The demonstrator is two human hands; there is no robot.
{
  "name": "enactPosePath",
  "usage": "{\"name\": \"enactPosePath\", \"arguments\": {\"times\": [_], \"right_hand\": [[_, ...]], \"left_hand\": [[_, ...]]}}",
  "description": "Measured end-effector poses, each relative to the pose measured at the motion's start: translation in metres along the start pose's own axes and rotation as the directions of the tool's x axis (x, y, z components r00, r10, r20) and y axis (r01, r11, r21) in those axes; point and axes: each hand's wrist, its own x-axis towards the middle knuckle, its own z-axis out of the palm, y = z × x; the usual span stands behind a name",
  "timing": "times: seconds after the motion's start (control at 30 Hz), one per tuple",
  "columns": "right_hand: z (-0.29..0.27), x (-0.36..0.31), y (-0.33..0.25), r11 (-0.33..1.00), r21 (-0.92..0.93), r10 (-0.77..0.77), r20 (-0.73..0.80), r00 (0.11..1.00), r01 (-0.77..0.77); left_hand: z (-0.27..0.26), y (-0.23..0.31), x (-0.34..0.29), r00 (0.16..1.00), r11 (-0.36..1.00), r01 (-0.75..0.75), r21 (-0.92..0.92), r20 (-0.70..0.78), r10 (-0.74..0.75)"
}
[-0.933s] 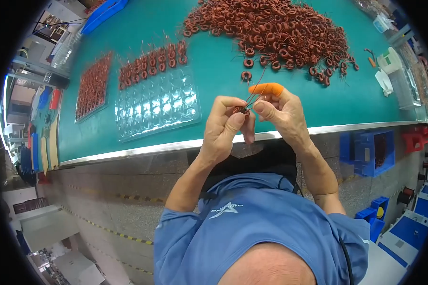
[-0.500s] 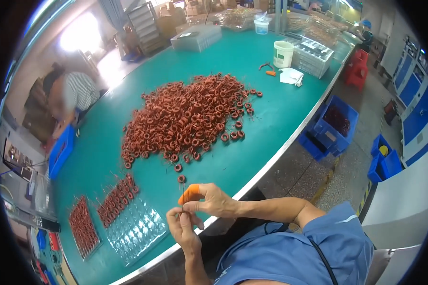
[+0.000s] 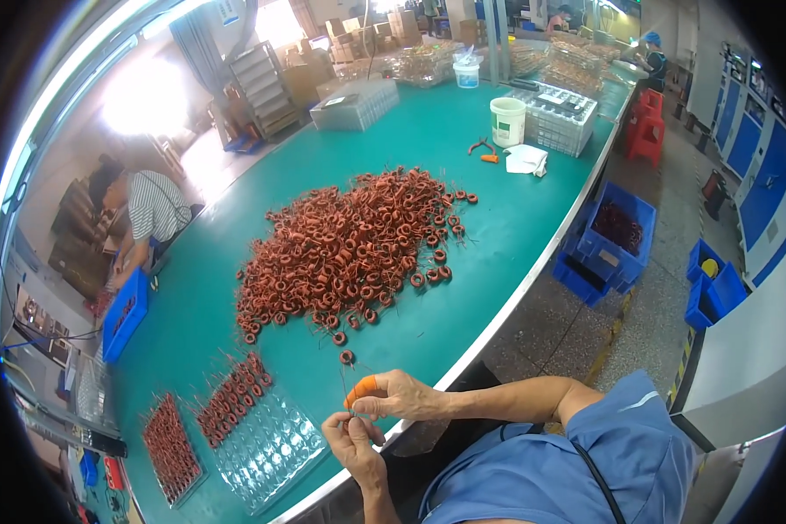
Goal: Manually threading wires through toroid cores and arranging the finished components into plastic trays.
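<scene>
Both my hands meet at the table's near edge. My left hand (image 3: 358,450) is closed, fingertips pinched on a small red-brown ring coil (image 3: 348,426) that is mostly hidden by the fingers. Orange wrapping covers a finger of my right hand (image 3: 402,397), which pinches the coil's thin wire leads (image 3: 344,381); their ends stick up past the fingers. Just beyond lies a single loose ring coil (image 3: 348,357). Farther back is a large heap of the same coils (image 3: 349,244), their wire ends poking out.
Left of my hands lie a partly filled clear plastic tray (image 3: 266,450) and another tray full of coils (image 3: 173,450). A white bucket (image 3: 507,121), pliers (image 3: 480,147) and a white cloth (image 3: 526,160) stand far right. A person (image 3: 153,205) works by a blue bin (image 3: 126,316).
The view has shifted, so the table and heap sit slightly lower and farther right. My hands stay together, still pinching the coil and leads, with only a slight shift of the fingers.
</scene>
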Motion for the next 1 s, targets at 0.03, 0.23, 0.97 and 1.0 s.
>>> {"name": "enactPosePath", "arguments": {"times": [0.03, 0.23, 0.97, 1.0], "right_hand": [[0.0, 0.0, 0.006, 1.0, 0.006, 0.014, 0.019, 1.0, -0.014], [-0.008, 0.009, 0.0, 0.954, -0.296, -0.063, -0.079, 0.995, 0.037], [-0.036, -0.013, 0.025, 0.666, -0.732, -0.259, -0.048, 0.965, 0.142], [-0.034, -0.012, 0.024, 0.649, -0.74, -0.286, -0.024, 0.958, 0.175]], "left_hand": [[0.001, -0.004, -0.001, 1.0, 1.0, -0.012, 0.014, -0.002, 0.012], [-0.037, 0.006, 0.004, 0.993, 0.977, -0.108, 0.185, -0.022, 0.114], [-0.227, 0.026, 0.101, 0.911, 0.79, 0.013, 0.613, -0.333, 0.244], [-0.22, 0.02, 0.107, 0.915, 0.744, -0.044, 0.667, -0.273, 0.298]]}}
